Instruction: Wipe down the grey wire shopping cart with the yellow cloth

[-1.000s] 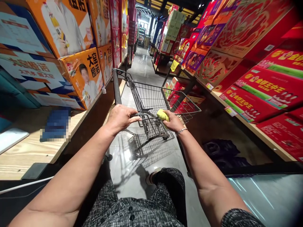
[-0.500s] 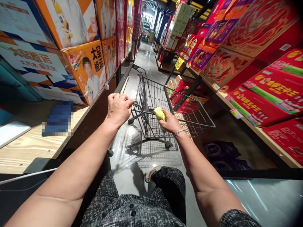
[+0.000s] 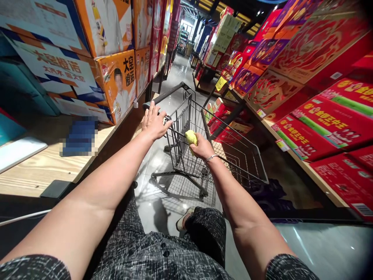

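Note:
A wire shopping cart (image 3: pixel 186 126) stands in front of me on the floor, turned so its basket points right. My left hand (image 3: pixel 154 122) is against the near end of the cart's handle and frame, palm down, fingers stretched and apart. In my right hand (image 3: pixel 202 147) is a crumpled yellow cloth (image 3: pixel 190 137), squeezed between thumb and fingers. That hand, with a bracelet at the wrist, is at the near side of the basket. Whether the cloth touches the wires I cannot tell.
Orange drink cartons (image 3: pixel 116 85) are stacked on the wooden shelf (image 3: pixel 29 177) at my left. Red boxes (image 3: pixel 323 120) line the right shelf, close to the cart's front. A tiled aisle (image 3: pixel 177 70) runs away beyond the cart.
The cart has turned, its handle end swinging right and its front nearer me. My left hand has spread its fingers and shifted right and up. The right hand has moved slightly left with the cloth.

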Available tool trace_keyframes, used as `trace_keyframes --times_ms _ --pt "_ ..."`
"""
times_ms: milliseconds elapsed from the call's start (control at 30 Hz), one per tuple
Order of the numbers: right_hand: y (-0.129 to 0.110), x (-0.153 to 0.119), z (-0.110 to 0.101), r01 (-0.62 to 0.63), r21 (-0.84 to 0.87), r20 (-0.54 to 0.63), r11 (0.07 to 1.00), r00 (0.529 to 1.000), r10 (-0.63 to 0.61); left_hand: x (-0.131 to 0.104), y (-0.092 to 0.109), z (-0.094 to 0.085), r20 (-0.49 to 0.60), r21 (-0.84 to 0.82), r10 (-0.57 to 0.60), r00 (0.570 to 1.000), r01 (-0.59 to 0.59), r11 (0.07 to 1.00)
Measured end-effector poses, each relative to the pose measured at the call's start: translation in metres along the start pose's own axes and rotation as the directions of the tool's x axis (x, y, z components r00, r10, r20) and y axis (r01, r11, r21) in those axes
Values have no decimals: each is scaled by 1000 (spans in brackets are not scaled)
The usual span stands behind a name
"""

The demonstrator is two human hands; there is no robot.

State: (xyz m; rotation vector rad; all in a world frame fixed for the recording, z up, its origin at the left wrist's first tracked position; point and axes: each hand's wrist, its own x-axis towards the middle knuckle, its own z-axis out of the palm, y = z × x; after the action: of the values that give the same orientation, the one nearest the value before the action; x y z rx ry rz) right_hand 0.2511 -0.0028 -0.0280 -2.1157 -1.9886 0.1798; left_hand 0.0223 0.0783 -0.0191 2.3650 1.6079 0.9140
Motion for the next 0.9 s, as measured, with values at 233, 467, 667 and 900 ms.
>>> trace_keyframes --times_ms 233,467,667,900 --pt "-18 10 -4 -25 2 76 1000 997 25 24 -13 2 43 -19 -5 999 6 1000" --pt "-36 12 -6 -88 101 107 991 991 77 24 -7 -5 89 33 -204 975 202 979" --pt "-36 20 4 -135 349 103 927 989 105 39 -6 1 155 -27 -327 932 335 942" --pt "-28 16 1 -194 795 224 575 974 20 41 4 33 186 -286 -333 924 376 882"
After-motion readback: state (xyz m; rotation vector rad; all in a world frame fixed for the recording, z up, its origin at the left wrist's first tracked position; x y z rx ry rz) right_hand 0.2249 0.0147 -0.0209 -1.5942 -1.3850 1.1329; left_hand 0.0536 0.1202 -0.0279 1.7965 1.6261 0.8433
